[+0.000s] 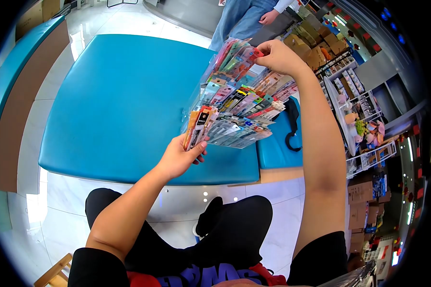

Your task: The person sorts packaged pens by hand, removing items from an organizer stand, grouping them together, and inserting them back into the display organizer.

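A clear tiered rack (244,139) stands on the blue padded bench (115,105), its rows filled with slim packaged items that look like pens or refills (234,99). In front of its left side, my left hand (178,157) is closed around a small bundle of slim packets (201,125), orange, black and pale in colour. At the top back row, my right hand (278,56) pinches the edge of a red packet (255,54). Whether that packet is still among the others in the row cannot be made out.
A black strap (293,125) lies on the bench's right part. Beyond the bench stands another person in jeans (239,19). Shelves with goods (357,103) and stacked cardboard boxes (361,205) line the right side. Another blue bench (21,76) is at far left.
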